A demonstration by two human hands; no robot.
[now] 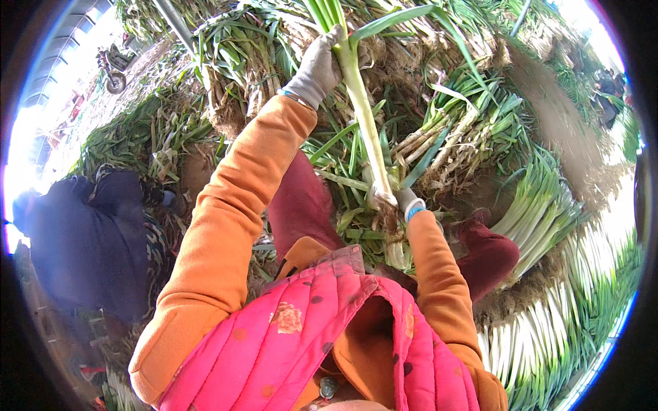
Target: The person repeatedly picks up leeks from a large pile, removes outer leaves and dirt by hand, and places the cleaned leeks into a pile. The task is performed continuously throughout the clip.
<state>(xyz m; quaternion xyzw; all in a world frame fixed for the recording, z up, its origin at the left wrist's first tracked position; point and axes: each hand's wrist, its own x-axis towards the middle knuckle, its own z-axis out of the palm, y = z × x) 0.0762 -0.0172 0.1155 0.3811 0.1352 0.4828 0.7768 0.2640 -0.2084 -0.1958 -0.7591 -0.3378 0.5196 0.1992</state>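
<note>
A long green onion (364, 105) hangs slantwise in front of me, green leaves at the top and brown roots at the bottom. My left hand (320, 67), in a pale grey work glove, is closed around its upper stalk, just below where the leaves spread. At the white root end is my gloved right hand (407, 199), its fingers partly hidden behind the stalk and seemingly wrapped around it. Loose leaves and peelings (354, 226) lie below, between my knees. One long leaf (406, 23) bends over to the right.
Untrimmed green onion bundles (236, 67) are heaped ahead, with another pile (462, 128) at right. Pale, cleaned onions (540, 205) lie beside my right knee, and a long row (545, 318) curves behind them. A person in dark clothing (92, 241) is close on my left.
</note>
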